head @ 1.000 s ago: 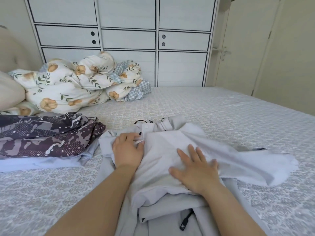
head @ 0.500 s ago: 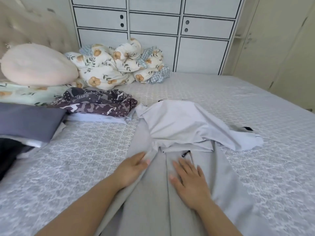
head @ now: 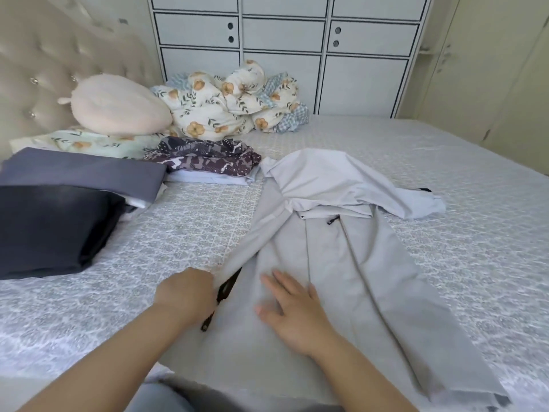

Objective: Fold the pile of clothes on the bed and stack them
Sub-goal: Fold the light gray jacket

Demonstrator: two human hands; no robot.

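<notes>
Jacket [head: 341, 292] lies spread on the bed [head: 475, 203] before us, its top already folded down. Our left hand [head: 185, 295] grips the left edge by the dark zipper [head: 227, 288], fingers curled round the cloth; our right hand [head: 292, 310] presses flat on the front, fingers straight and slightly spread. Farther off sit the folded stacks [head: 74, 188]. If we pull the edge across unevenly, the slick fabric may slide under our palm and skew the fold
</notes>
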